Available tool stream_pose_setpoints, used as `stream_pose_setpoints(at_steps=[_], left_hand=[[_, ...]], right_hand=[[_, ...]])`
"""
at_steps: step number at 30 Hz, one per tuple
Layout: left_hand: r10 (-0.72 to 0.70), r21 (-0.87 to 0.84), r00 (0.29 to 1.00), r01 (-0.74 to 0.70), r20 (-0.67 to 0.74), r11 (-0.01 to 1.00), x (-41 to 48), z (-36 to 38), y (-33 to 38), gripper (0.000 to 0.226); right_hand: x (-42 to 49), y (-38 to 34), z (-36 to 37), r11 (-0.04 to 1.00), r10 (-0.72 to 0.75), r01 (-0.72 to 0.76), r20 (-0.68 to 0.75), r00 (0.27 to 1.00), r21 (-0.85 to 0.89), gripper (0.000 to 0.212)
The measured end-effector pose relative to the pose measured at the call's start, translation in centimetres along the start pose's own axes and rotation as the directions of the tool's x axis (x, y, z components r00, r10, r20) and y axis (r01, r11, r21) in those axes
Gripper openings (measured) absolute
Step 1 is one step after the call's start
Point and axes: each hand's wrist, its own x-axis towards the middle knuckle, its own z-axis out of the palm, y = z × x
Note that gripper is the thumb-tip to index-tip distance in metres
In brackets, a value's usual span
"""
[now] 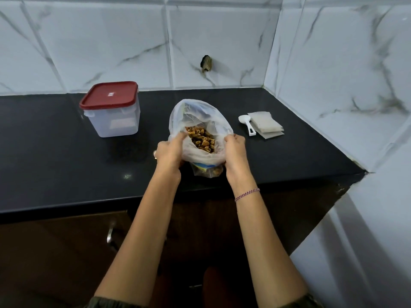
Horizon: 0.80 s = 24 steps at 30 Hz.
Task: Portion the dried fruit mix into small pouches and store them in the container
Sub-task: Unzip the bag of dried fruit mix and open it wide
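"While the bag (200, 112) is held open like that, what has each hand got?"

"The left hand (169, 152) and right hand (234, 150) each have their fingers curled into the thin plastic rim, pulling the mouth apart. The dried fruit mix (201, 138) sits inside, heaped in view between them."

"What might go wrong?"

"I'd say the bag is floppy and stands close to the front edge of the surface (55, 141). Pull unevenly or let go of one side and it could slump forward and spill over the edge. The film could also tear."

"Is there room to work?"

"Left of the bag there's bare surface up to the container (113, 116), whose red lid (109, 95) is on. To the right, the scoop (245, 123) and pouches (265, 125) lie near, with the wall (333, 85) beyond them."
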Motion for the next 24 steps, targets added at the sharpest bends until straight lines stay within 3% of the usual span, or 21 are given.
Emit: stream_pose_setpoints(at_steps=[2,4,6,8,10,13,15,17,19,21,24], left_hand=[[0.143,0.253,0.989,-0.127,-0.044,0.959,-0.2,-0.4,-0.8,0.031],[0.199,0.223,0.98,-0.19,-0.016,0.956,-0.8,-0.6,-1.0,0.007],[0.147,0.096,0.989,-0.144,-0.02,0.985,-0.8,-0.7,-0.8,0.014],[0.023,-0.075,0.999,-0.026,-0.044,0.997,-0.1,-0.8,-0.6,0.016],[-0.119,-0.223,0.993,0.121,0.025,0.967,0.3,-1.2,-0.3,0.03],[-0.228,-0.321,0.971,0.237,0.067,0.917,0.5,-1.5,-0.3,0.04],[-0.222,-0.306,0.974,0.224,0.041,0.925,0.5,-1.2,-0.4,0.04],[-0.13,-0.169,0.991,0.125,-0.021,0.978,1.0,-0.9,-0.7,0.041],[0.024,0.139,0.997,-0.013,-0.074,0.99,1.1,-0.8,-0.7,0.038],[0.181,0.475,0.98,-0.123,-0.077,0.871,0.9,-1.0,-0.6,0.039],[0.399,0.649,0.912,-0.244,-0.1,0.721,0.5,-0.8,0.5,0.055]], right_hand=[[-0.3,0.0,0.0,0.952,-0.194,0.187,-0.001,0.981,-0.243,0.041],[-0.2,0.4,-0.1,0.815,-0.378,0.346,0.025,0.925,-0.465,0.045],[0.3,0.5,-0.3,0.768,-0.397,0.343,0.018,0.918,-0.54,0.032],[1.3,0.8,-0.7,0.854,-0.29,0.24,-0.039,0.956,-0.462,0.027],[2.4,1.1,-1.0,0.961,-0.103,0.086,-0.054,0.993,-0.262,0.025],[3.1,1.1,-1.0,0.986,0.136,-0.137,0.018,0.991,0.098,0.023],[3.3,1.1,-1.1,0.995,0.088,-0.089,-0.003,0.996,-0.034,0.023],[3.0,0.9,-1.4,0.892,-0.08,0.077,0.012,0.997,-0.446,0.023],[3.0,0.5,-1.8,0.672,-0.194,0.204,0.097,0.976,-0.712,0.019],[3.6,0.0,-2.2,0.518,-0.226,0.277,0.183,0.957,-0.809,0.017],[4.0,-1.5,-2.3,0.447,-0.321,0.374,0.244,0.915,-0.813,0.019]])
